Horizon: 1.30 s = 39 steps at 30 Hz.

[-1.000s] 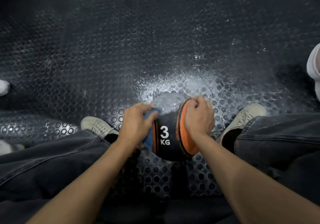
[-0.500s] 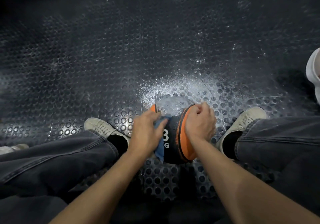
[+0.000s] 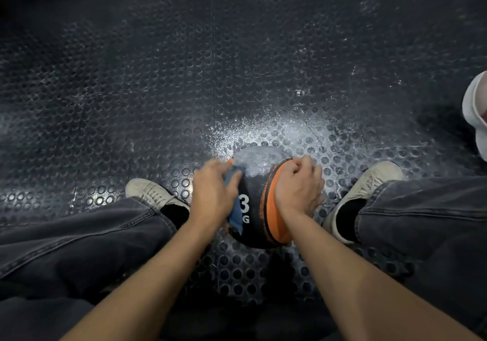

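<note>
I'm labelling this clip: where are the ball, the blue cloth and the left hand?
ball (image 3: pixel 257 203), head view, black panel right of the 3
blue cloth (image 3: pixel 234 216), head view, fold below the left hand
left hand (image 3: pixel 213 190), head view, back of the hand

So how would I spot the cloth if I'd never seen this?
Look at the dark studded floor between the person's pale shoes. A black-and-orange ball marked 3 sits there. The cloth is pressed on it under the left hand, the only blue thing.

Studded black rubber floor (image 3: pixel 131 90) carries a medicine ball (image 3: pixel 257 198) at a wet patch (image 3: pixel 276 132).
</note>
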### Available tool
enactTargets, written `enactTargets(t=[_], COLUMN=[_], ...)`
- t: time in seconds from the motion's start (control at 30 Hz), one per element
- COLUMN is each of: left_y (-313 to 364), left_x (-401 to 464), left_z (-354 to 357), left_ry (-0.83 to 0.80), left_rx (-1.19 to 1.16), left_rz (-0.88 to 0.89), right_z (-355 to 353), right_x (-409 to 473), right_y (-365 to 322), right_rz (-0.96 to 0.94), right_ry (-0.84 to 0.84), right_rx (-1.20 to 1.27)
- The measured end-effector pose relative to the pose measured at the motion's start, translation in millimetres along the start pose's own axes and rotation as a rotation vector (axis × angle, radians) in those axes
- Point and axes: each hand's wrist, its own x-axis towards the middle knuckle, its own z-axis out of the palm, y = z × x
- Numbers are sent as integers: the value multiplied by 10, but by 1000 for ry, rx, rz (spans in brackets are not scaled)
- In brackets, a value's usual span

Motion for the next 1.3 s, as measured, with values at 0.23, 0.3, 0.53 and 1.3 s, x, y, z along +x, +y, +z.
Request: enactTargets(t=[0.23,0.3,0.53,1.3], left_y=[-83,-24,-344,-6], left_x=[32,-76,185,239], left_z=[-9,-8,-212,-69], left_ry=[-1,-141,-74,-293], left_rx=[1,-31,-29,-7], left_rz=[11,148,-209,503], right_z=[0,-14,-22,-42], right_x=[2,36,29,169], right_y=[-5,-12,18,53], right_rz=[-21,-3,-24,-86], right_ry=[-28,-32,-53,-108], right_rx=[8,31,12,-8])
